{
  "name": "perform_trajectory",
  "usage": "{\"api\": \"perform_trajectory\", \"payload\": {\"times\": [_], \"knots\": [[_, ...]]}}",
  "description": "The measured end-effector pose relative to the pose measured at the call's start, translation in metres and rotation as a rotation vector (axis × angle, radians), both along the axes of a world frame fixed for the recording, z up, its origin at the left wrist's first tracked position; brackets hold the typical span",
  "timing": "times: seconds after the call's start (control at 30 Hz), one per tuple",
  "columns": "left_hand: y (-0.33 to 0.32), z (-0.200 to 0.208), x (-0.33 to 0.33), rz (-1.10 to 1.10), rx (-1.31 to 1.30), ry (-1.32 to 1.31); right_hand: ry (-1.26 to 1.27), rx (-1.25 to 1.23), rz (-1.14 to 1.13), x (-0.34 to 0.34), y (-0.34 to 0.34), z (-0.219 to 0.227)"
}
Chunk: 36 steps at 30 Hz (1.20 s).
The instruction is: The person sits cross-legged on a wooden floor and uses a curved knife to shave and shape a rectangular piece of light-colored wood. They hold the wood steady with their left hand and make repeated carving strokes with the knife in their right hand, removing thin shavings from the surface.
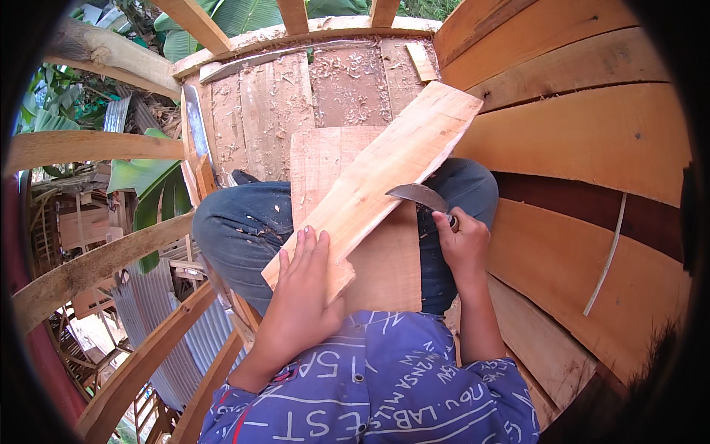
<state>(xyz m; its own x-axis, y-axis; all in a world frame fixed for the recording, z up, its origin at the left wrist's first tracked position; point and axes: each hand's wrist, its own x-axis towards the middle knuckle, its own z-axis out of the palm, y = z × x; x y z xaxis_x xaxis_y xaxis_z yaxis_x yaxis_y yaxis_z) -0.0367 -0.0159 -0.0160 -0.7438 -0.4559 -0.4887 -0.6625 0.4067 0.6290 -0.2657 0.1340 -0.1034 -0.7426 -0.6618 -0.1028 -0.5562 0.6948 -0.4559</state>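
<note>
A pale wooden board point(384, 166) lies slantwise across my lap, its far end to the upper right. Under it is a wider flat plank point(388, 270) resting over my thighs. My left hand point(307, 274) lies on the near end of the slanted board, fingers stretched out flat along its face. In my right hand point(464, 240) is a knife with a curved, dark blade point(418, 194), the fingers wrapped round its handle. The blade points left, its tip at the right edge of the slanted board; whether it touches the wood I cannot tell.
Wood shavings point(347, 81) litter the plank floor ahead. A long metal blade point(196, 122) leans by the left rail, and a small wood block point(421, 61) lies far ahead. A plank wall point(569, 140) rises close on my right. Open rails point(96, 270) stand on my left.
</note>
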Motion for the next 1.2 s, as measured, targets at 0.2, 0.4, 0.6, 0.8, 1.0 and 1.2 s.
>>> {"api": "perform_trajectory", "payload": {"times": [0.2, 0.4, 0.6, 0.8, 1.0, 1.2], "knots": [[-0.011, 0.005, -0.004, -0.034, 0.088, -0.039, -0.082, -0.080, 0.080, 0.018, -0.018, 0.010], [-0.013, 0.005, -0.005, 0.020, 0.089, -0.006, -0.028, -0.143, 0.168, 0.009, -0.024, 0.008], [-0.013, 0.004, -0.003, -0.006, 0.109, -0.022, -0.140, -0.044, -0.067, -0.018, -0.028, 0.000], [-0.020, 0.003, 0.004, 0.018, 0.167, 0.041, -0.222, -0.203, -0.043, -0.022, -0.032, -0.007], [-0.029, 0.002, 0.006, 0.010, 0.226, 0.084, -0.013, -0.286, 0.384, -0.008, -0.037, 0.005], [-0.027, 0.000, 0.008, 0.046, 0.203, 0.102, -0.162, -0.154, -0.079, -0.019, -0.037, -0.009]]}}
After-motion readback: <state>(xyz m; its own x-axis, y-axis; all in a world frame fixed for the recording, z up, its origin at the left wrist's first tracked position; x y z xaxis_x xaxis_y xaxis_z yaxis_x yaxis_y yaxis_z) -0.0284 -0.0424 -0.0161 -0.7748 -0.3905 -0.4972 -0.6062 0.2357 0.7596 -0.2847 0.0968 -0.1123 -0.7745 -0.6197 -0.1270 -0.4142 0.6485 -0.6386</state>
